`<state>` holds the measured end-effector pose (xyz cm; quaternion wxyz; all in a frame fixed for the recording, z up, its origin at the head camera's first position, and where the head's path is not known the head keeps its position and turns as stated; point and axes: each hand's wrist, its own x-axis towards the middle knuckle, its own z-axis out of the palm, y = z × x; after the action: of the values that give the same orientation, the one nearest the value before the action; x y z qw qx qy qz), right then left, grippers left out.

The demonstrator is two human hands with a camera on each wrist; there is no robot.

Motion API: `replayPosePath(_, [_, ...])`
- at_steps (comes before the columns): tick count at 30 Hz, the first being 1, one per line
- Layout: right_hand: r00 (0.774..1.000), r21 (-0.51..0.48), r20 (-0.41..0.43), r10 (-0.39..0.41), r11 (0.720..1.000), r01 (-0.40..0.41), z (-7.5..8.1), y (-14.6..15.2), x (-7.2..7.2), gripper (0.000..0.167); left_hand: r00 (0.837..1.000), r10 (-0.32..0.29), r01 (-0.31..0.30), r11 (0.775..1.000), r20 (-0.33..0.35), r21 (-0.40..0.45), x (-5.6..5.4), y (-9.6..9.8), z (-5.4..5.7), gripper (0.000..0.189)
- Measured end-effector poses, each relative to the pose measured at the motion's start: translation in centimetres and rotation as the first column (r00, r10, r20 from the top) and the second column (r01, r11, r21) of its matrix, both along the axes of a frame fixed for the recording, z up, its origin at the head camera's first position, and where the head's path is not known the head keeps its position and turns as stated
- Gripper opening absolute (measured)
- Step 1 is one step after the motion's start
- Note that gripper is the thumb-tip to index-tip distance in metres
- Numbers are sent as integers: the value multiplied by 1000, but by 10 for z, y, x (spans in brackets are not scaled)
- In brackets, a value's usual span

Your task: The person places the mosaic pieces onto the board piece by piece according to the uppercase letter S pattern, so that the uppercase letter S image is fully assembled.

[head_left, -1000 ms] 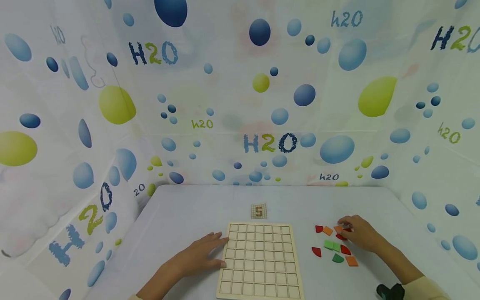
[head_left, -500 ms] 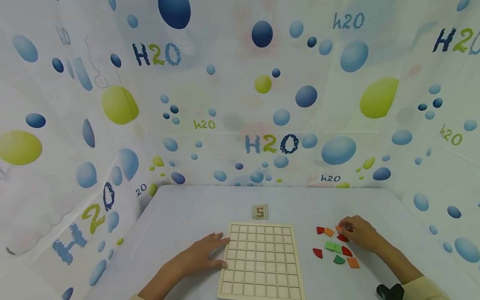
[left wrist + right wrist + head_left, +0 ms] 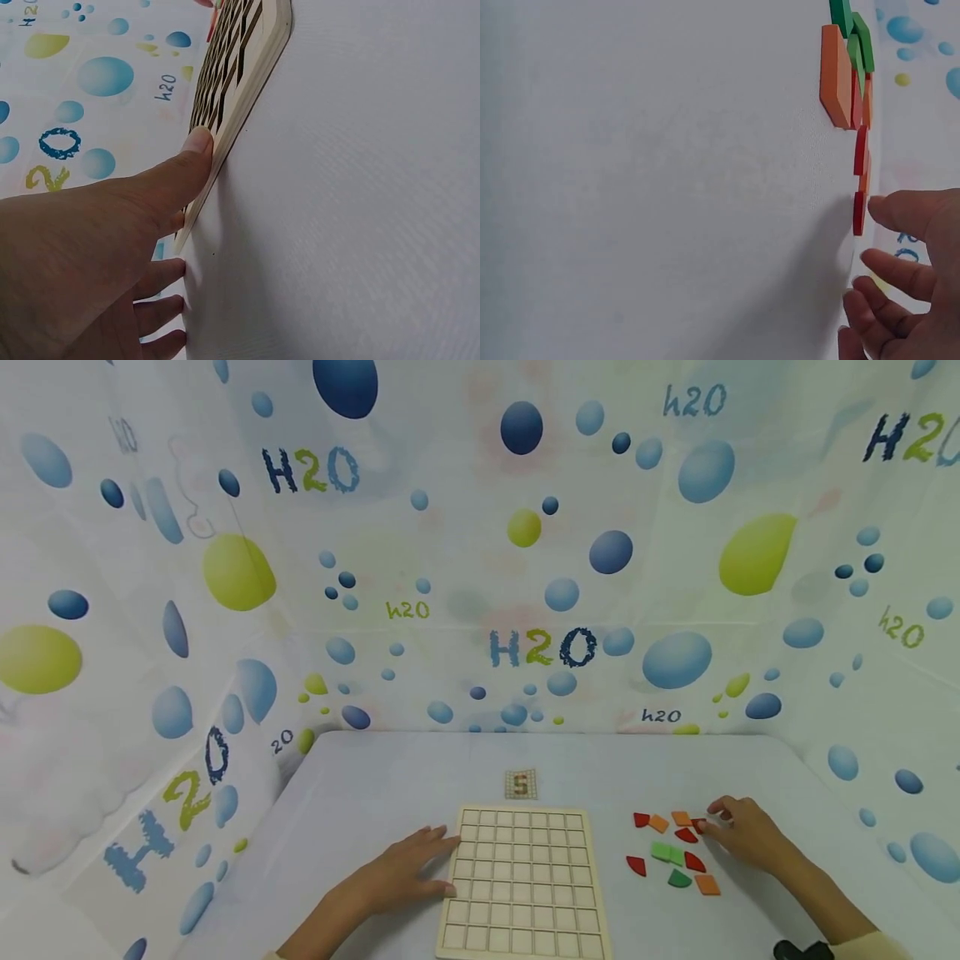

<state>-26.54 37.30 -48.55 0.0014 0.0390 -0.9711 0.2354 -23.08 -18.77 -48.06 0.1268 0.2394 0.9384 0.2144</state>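
A wooden grid board (image 3: 530, 910) lies on the white table. My left hand (image 3: 401, 870) rests at its left side, fingers extended. In the left wrist view the thumb (image 3: 196, 142) touches the board's edge. My right hand (image 3: 750, 837) is at the far right of a group of flat coloured pieces. Its thumb tip is right at a red quarter-circle piece (image 3: 859, 214) in the right wrist view, and the other fingers are spread apart from it. Nearby lie an orange square (image 3: 681, 818), another red piece (image 3: 686, 835) and light green pieces (image 3: 661, 852).
A small card (image 3: 521, 783) with a letter-like shape on a grid lies behind the board. Nearer the front are a dark green piece (image 3: 679, 878) and an orange square (image 3: 707, 884). A patterned curtain (image 3: 450, 552) encloses the table at the back and sides.
My right hand has moved right, off the orange square, to the red piece beside it. Its thumb and fingers have parted. My left hand and the board have stayed put.
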Motion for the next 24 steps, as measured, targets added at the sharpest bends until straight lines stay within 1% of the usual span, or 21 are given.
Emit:
replayPosePath(2, [1000,1,14,6,1000,-6,-1,1,1,39,1000,1,-1,1000,-1,0,0,-1,0,81])
replayPosePath(7, [999,-13,28,24,1000,-23,-2,0,1,34,1000,2,-2,1000,-6,10,1,-2,0,81])
replayPosePath(12, [999,-28,37,27,999,-26,0,-5,0,32,1000,-14,14,1000,-18,22,1,-3,-1,80])
replayPosePath(19, [999,-36,17,51,998,-50,0,-8,-1,28,1000,-12,13,999,-15,37,1,-1,0,80])
replayPosePath(24, [998,-45,7,56,997,-56,1,-9,1,25,1000,-12,13,999,-17,34,2,-1,0,80])
